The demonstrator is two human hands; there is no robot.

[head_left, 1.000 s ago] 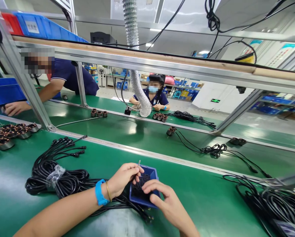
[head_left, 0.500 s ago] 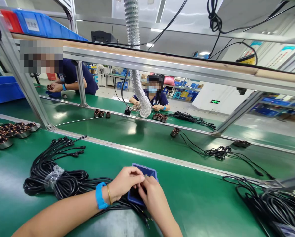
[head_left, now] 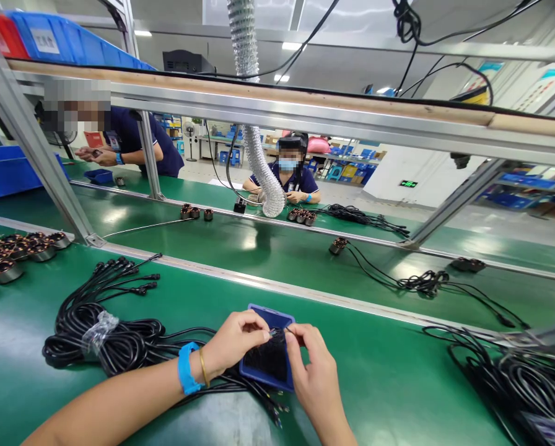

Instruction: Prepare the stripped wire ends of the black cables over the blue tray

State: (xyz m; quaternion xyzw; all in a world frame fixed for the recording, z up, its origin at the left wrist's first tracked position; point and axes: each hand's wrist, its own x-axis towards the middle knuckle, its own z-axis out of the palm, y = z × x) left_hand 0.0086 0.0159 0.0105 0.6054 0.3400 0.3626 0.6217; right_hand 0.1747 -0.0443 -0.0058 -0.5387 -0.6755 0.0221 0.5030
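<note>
My left hand (head_left: 240, 344), with a blue band at the wrist, pinches the thin wire ends of a black cable over a small blue box (head_left: 284, 321). Across from it, my right hand (head_left: 317, 365) is closed, thumb against forefinger, on a small dark piece too tiny to name. A mass of fine black pieces (head_left: 266, 362) lies in the box. Left of the box rests a bundle of black cables (head_left: 138, 337), tied with clear plastic. Their stripped ends (head_left: 272, 409) come out below the box, under my left wrist.
Copper-wound motor stators (head_left: 20, 254) are grouped at the left. More black cables (head_left: 519, 384) lie at the right. A metal rail (head_left: 240, 286) crosses behind the box; a flexible silver duct (head_left: 259, 167) hangs beyond it. Two co-workers (head_left: 289, 170) sit across the bench.
My right hand has moved right, away from my left fingertips, so the black pieces in the box now show. My left hand stays nearly in place. The co-worker at left has shifted their hands left.
</note>
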